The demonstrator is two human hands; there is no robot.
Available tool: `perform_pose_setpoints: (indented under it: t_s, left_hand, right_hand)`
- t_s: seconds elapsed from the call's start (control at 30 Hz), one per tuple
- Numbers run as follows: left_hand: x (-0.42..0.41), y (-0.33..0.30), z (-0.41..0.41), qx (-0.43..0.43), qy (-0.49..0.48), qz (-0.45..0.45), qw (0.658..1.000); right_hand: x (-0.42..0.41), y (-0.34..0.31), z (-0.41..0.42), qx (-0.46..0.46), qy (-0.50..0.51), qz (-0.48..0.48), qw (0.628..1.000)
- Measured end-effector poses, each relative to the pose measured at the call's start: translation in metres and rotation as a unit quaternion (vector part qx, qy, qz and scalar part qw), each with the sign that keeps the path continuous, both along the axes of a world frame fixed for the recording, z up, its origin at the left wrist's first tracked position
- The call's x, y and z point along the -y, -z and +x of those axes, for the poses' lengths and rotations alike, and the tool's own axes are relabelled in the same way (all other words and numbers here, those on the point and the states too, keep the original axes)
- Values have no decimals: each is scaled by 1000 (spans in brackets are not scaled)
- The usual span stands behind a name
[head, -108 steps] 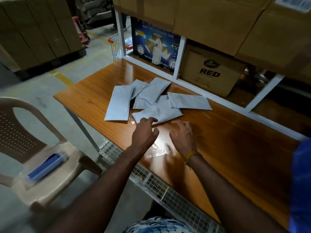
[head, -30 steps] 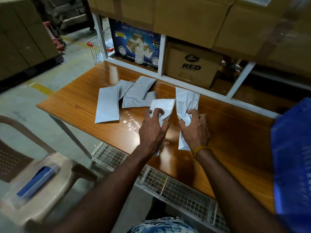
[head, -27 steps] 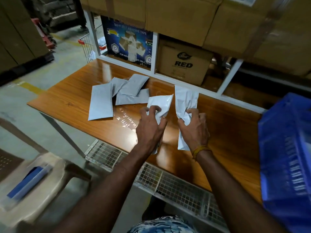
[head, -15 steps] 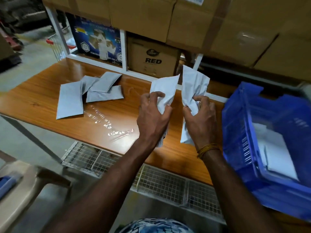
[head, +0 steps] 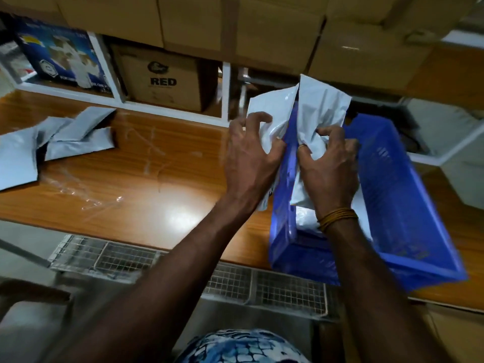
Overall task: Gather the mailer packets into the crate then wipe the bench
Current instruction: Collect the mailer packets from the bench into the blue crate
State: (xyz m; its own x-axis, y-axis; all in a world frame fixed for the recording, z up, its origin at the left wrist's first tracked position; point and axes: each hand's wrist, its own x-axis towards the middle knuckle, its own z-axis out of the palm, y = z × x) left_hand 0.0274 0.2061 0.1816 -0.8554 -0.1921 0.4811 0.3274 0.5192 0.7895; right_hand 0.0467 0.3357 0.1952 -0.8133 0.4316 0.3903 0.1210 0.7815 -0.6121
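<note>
**Two packets held at the crate**

The left hand point(head: 251, 163) grips one crumpled grey plastic mailer packet point(head: 272, 111); the right hand point(head: 327, 166) grips another point(head: 322, 106) over the blue plastic crate point(head: 392, 195). More packets point(head: 65, 137) lie on the wooden surface point(head: 157, 184).

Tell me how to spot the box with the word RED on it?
Find the long wooden bench and look along its back edge to the white shelf frame standing there. In the frame's middle opening sits a brown cardboard box with RED printed in bold black letters. The box to its left is blue with pictures, and the other brown boxes above show no such word.
</note>
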Motion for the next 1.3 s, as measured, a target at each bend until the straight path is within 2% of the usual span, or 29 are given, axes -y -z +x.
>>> perform_pose_setpoints:
  t_s: [0.17, 0.37, 0.57, 0.67, 0.77, 0.83, 0.9, 0.97, 1.07, 1.17, 1.3]
  left_hand:
    - [-81, -1, -15, 25, 36, -54, 998]
    - [-147, 24, -35, 142, 49, -188, 971]
    - [-163, 43, -58, 259, 44, -300, 917]
    - [-159, 55, -63, 346, 99, -354, 863]
    - [-151, 66, -62, 366, 157, -386, 832]
    - [-147, 66, -57, 352, 173, -396, 830]
    - [-142, 60, -51, 317, 169, -372, 856]
    - [-135, 52, -45, 266, 170, -321, 893]
    - [-116, 41, -34, 161, 177, -212, 947]
    - [-75, 33, -21, 95, 173, -119, 973]
    - [3, 30, -5, 57, 135, -54, 988]
  right_hand:
    - [-74, 9, -13, 18, 46, 5, 999]
    - [-130, 38, -36, 119, 71, 16, 990]
    - [-146, 79, -52, 218, 53, -17, 974]
    - [-152, 105, -57, 324, 5, -32, 946]
    - [-158, 128, -68, 399, -41, -20, 916]
    - [-159, 132, -73, 387, -38, -30, 921]
    - [-149, 111, -64, 344, -20, -38, 938]
    - [-138, 92, -52, 257, 13, -54, 965]
    - [-118, 71, -33, 73, 34, -65, 995]
    - [-86, 54, -18, -56, 15, -61, 996]
    - [-19, 36, -14, -118, -36, -61, 990]
